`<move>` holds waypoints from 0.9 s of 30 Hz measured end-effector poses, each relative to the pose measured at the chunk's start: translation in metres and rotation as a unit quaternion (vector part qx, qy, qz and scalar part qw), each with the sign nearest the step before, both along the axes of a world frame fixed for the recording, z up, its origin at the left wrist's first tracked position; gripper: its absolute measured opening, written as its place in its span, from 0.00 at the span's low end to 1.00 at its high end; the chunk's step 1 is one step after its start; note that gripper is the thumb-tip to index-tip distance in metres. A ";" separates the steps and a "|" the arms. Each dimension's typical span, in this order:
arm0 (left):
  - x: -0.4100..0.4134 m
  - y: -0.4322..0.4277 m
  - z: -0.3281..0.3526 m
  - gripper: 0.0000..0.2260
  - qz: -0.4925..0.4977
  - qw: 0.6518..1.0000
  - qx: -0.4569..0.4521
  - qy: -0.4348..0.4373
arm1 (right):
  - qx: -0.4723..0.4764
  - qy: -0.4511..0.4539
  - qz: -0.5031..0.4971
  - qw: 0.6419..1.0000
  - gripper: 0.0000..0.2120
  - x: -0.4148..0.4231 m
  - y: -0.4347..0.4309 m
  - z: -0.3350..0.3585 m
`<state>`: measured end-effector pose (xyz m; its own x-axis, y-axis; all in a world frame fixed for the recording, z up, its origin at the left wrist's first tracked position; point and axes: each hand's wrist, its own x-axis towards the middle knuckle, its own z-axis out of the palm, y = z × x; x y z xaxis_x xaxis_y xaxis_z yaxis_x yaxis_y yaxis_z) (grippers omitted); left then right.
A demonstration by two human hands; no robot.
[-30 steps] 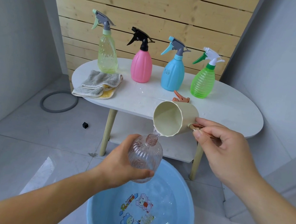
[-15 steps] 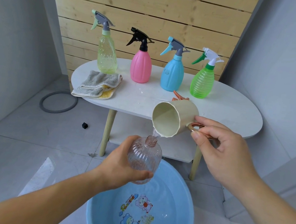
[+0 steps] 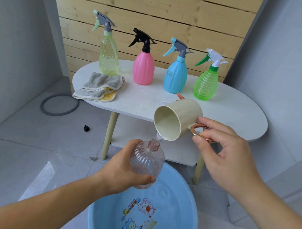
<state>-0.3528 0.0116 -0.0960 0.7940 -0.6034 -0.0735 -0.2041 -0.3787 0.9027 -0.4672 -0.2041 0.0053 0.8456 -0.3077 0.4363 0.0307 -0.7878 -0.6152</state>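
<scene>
Left hand [image 3: 121,171] grips clear bottle [image 3: 147,166] over blue basin [image 3: 193,210]; right hand [image 3: 224,157] tips cream cup [image 3: 180,117], water entering bottle neck.

Looks like a plain utility corner of a home: grey tiled floor [image 3: 13,142], grey walls [image 3: 293,57], a pine-slat panel [image 3: 154,2] beyond the fingers [image 3: 149,178], a low white oval table [image 3: 235,112] with four plastic spray bottles [image 3: 143,69] and a folded cloth [image 3: 99,86], and a blue cartoon-printed washbasin [image 3: 101,225] beneath the fingers.

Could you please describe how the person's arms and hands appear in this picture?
The left arm and right arm are bare to the picture's edge, with no sleeves showing. The left hand and right hand wear no gloves, and no ring, watch or bracelet is visible.
</scene>
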 end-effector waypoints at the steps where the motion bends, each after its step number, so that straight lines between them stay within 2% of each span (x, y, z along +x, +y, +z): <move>1: 0.000 0.000 0.000 0.40 0.000 1.000 0.000 0.001 | -0.002 0.001 -0.001 1.000 0.04 0.000 0.000 0.000; 9: 0.000 0.001 -0.001 0.40 0.002 1.000 -0.001 0.001 | -0.028 -0.016 0.019 0.999 0.03 -0.001 0.002 -0.001; 12: 0.000 0.000 -0.001 0.39 0.003 1.000 0.000 0.002 | -0.055 -0.023 0.030 0.998 0.08 -0.001 0.002 -0.002; 25: -0.002 0.001 -0.001 0.40 0.008 1.000 0.003 0.000 | -0.180 -0.087 0.089 0.976 0.11 0.002 0.000 -0.009; 27: -0.001 0.001 -0.002 0.39 0.008 1.000 0.002 0.002 | -0.167 -0.081 0.094 0.978 0.11 0.003 0.003 -0.014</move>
